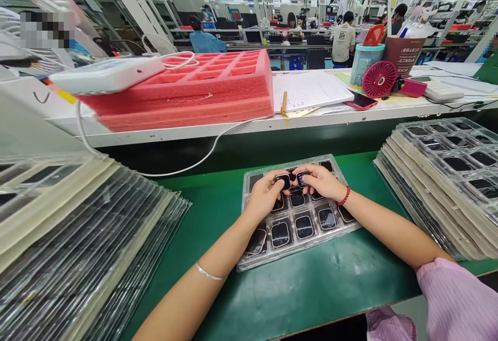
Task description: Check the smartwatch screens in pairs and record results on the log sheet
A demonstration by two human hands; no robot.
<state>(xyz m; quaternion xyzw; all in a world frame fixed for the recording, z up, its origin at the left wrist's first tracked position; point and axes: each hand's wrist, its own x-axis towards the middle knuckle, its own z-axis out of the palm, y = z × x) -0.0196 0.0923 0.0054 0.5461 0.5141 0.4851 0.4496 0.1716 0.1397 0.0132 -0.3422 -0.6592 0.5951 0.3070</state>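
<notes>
Above a clear plastic tray (249,264) on the green bench, my left hand (265,191) grips a dark watch-like device (285,180) between thumb and fingers. Close beside it, my right hand (319,179) holds another small device (302,178), whose screen shows some light marks. The tray sits slightly rotated, and its compartments hold several dark square devices with rounded corners, such as one in the front row (304,226). Both hands hide part of the tray's back rows.
Tall stacks of plastic trays stand left (97,258) and right (424,195). A shelf behind bears red foam (187,97), papers (311,91), a phone (361,100) and a pink fan (379,79). A white cable (206,160) hangs down. People sit or stand in the background.
</notes>
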